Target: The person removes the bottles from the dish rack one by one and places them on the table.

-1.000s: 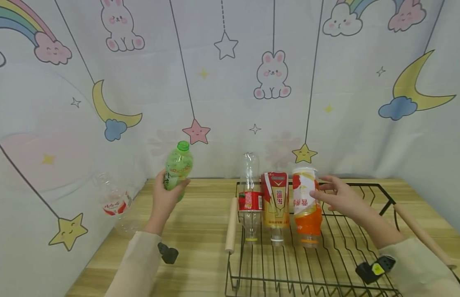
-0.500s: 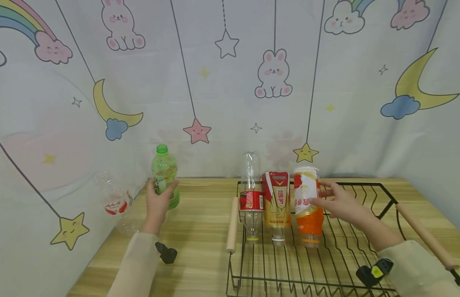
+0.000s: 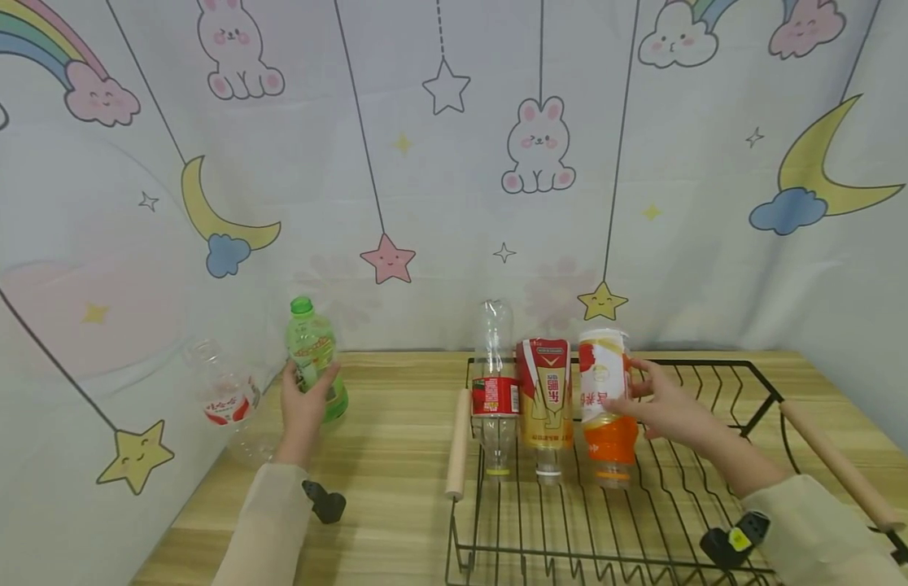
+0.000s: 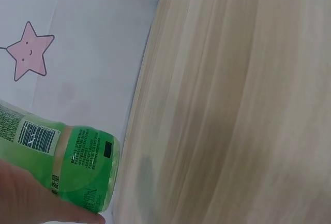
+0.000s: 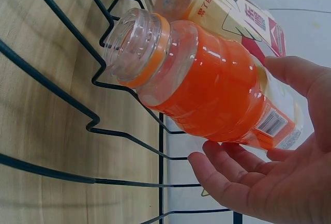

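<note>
Left of the fingers of the left hand (image 3: 303, 417), and apart from them, a clear bottle (image 3: 229, 399) with a red-and-white label stands near the patterned cloth (image 3: 66, 236). Those fingers are wrapped round a green bottle (image 3: 311, 346), thumb on its right side and the others on its left; its neck points up, above the fingertips. Whether its base meets the wooden table (image 3: 403, 456) below them cannot be told. Well to the right of this grip, a wooden handle (image 3: 459, 443) runs along the left side of a black wire rack (image 3: 703, 362). Between the two sets of fingers, a red-labelled bottle (image 3: 495, 397) and a red-and-gold bottle (image 3: 545, 399) rest neck-down in the rack. Next, within the fingers of the right hand (image 3: 677, 409), comes an orange-and-white bottle (image 3: 608, 437), also neck-down. These fingers are wide and loosely curved, thumb on one side of it and the others opposite; how firmly they touch cannot be told. Beyond them, past the wrist, is a second wooden handle (image 3: 838, 462).
</note>
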A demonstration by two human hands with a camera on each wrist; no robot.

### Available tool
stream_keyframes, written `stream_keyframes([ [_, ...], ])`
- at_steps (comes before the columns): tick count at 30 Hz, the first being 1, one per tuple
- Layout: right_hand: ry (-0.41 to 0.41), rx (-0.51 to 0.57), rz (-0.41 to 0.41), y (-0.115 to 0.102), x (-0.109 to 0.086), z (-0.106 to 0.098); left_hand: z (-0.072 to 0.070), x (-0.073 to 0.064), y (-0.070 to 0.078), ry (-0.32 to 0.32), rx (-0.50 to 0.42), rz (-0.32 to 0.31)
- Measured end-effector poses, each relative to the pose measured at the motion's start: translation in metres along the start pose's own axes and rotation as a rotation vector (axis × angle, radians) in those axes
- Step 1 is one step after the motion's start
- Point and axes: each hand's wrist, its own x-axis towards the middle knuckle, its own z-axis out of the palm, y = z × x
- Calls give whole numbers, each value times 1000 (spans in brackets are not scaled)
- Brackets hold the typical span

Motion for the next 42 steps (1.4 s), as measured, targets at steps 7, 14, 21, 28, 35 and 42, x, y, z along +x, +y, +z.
stream_keyframes([
  [7,-33,65,29,2,0,4,-2,0,-3,7,-18,-13],
  [14,-47,108,34,1,1,7,-3,0,-6,1,-33,-22],
  [21,-66,133,44,4,2,10,-3,0,-10,5,-39,-64],
  [28,-78,140,51,6,3,10,-4,0,-15,1,-24,-92],
  [35,-88,153,55,6,3,10,-4,1,-18,2,-15,-69],
  [42,-95,169,42,6,3,11,-5,1,-21,-12,-12,-58],
])
